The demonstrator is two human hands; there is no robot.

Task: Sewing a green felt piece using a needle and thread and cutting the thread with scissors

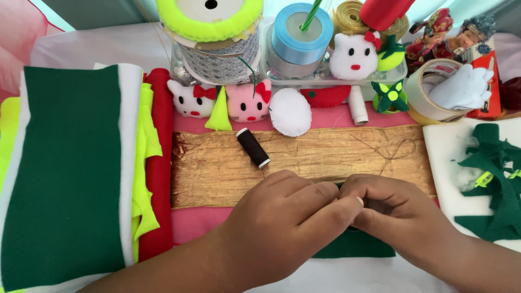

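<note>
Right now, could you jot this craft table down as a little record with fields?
Left hand: fingertips pinched against the right hand
Right hand: closed over a small dark item, mostly hidden
Beneath the hands: green felt piece
Work surface: gold fabric strip
On the strip: black thread spool, lying tilted
Left side: folded green felt
Behind: pink cat face
</note>
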